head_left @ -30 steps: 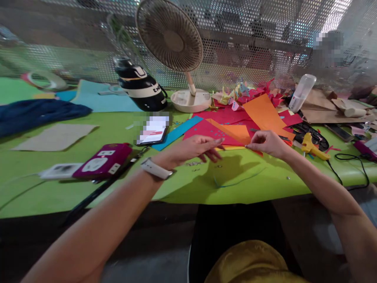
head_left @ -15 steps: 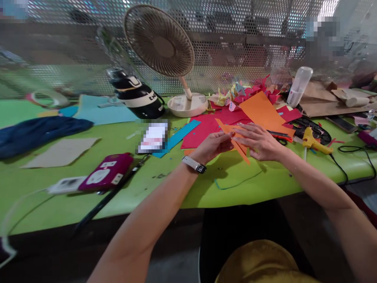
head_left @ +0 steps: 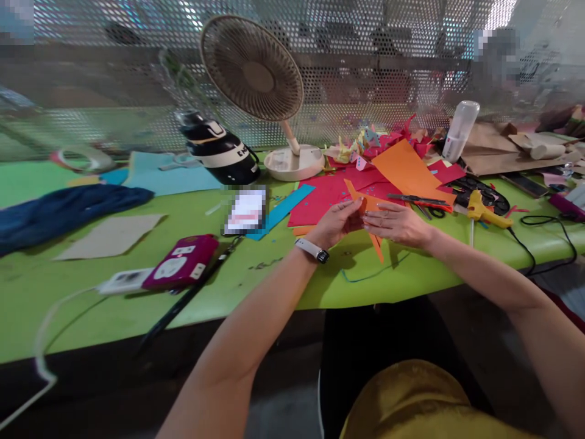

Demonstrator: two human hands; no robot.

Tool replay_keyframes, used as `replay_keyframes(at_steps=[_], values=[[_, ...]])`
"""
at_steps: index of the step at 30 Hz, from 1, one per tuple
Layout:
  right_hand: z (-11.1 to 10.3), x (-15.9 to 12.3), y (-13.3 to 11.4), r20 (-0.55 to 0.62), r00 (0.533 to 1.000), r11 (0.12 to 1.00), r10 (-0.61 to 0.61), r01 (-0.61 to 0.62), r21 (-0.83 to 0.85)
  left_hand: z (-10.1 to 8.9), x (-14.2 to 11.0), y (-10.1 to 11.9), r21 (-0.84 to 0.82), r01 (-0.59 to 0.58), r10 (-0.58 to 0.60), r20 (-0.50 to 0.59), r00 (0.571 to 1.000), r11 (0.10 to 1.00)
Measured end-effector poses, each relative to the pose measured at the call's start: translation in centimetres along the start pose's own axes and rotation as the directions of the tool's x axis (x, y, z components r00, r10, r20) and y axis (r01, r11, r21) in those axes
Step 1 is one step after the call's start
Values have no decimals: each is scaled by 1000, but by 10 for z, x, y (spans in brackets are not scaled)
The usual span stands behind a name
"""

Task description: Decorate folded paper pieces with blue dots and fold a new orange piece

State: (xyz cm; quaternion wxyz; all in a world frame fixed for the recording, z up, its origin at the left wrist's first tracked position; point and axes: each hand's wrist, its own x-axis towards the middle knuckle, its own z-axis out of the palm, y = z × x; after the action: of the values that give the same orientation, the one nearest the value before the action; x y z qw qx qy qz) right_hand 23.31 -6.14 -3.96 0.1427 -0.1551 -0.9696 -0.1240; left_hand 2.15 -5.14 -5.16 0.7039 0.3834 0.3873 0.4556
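Orange paper (head_left: pixel 376 245) is up off the surface (head_left: pixel 274 286), pinched btwn both sets of fingers: one narrow end pokes out up-left past them, another hangs down twd the wearer. L hand (head_left: pixel 336 222) has thumb and fingers closed narrow on its left side; R hand (head_left: pixel 397 225) lies across the right side, fingers straight-ish and close together, also gripping it. Exact R thumb spot: can't tell, hidden.

Step in hand, prob.: working a fold or shape into the paper, mid-way, not finished by the look of it. Next move calls for L fingers holding firm as anchor while R fingers press lightly & evenly along the crease; thin paper, so a hard tug cd tear or skew it.

Just beyond the fingers: red paper (head_left: pixel 315 207), flat, & a big orange sheet (head_left: pixel 402 164) further off to the right. Thin dark tool (head_left: pixel 418 200), type unclear, right behind R fingers. Thread (head_left: pixel 356 280) lies nearer the wearer than the fingers. Blue strip (head_left: pixel 290 208) off left, phone (head_left: pixel 245 210) next to it. Yellow glue gun (head_left: pixel 488 216) well right of R fingers.
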Motion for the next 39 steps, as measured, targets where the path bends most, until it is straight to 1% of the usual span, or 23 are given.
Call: replay_keyframes(at_steps=[3, 6, 9, 12, 16, 19, 21, 24, 27, 30, 32, 33, 37, 39], values=[[9, -2, 4, -114, 992, 999, -45, 44, -15, -2, 2, -3, -17, -25, 25, 19, 999, 1000], [17, -4, 6, -200, 977, 998, -69, 69, -6, -3, 5, -8, 10, -32, 31, 34, 999, 999], [21, -4, 6, -258, 966, 999, -35, 44, 31, -3, 7, -13, 30, -41, 39, 54, 998, 999], [22, -3, 5, -270, 963, 997, 10, 11, 75, -3, 9, -15, 4, -65, 65, 67, 996, 998], [23, -2, 5, -259, 966, 993, 1, 30, 114, -4, 10, -16, -18, -78, 79, 54, 995, 997], [25, -1, 4, -309, 951, 992, 17, 22, 123, -3, 8, -18, -3, -70, 70, 67, 995, 998], [25, 1, 3, -349, 933, 990, 85, -38, 139, -1, 6, -19, 9, -86, 85, 92, 992, 996], [26, 4, 2, -368, 892, 960, 262, -202, 193, 2, 4, -20, 11, -127, 125, 127, 984, 992], [29, 5, 3, -353, 842, 909, 407, -336, 247, 2, 5, -21, -24, -152, 154, 161, 975, 988], [31, 5, 6, -314, 802, 854, 508, -420, 307, 1, 6, -21, -53, -130, 139, 230, 963, 990], [33, 5, 7, -278, 779, 814, 562, -462, 351, 2, 5, -23, -45, -136, 144, 258, 955, 990], [33, 5, 8, -261, 771, 798, 581, -476, 369, 3, 4, -24, -26, -161, 162, 255, 953, 987], [34, 6, 7, -209, 770, 772, 602, -495, 399, 9, 0, -28, 138, -304, 270, 218, 938, 943], [33, 8, 6, -188, 764, 756, 618, -511, 409, 11, -2, -28, 190, -324, 281, 221, 934, 927]])
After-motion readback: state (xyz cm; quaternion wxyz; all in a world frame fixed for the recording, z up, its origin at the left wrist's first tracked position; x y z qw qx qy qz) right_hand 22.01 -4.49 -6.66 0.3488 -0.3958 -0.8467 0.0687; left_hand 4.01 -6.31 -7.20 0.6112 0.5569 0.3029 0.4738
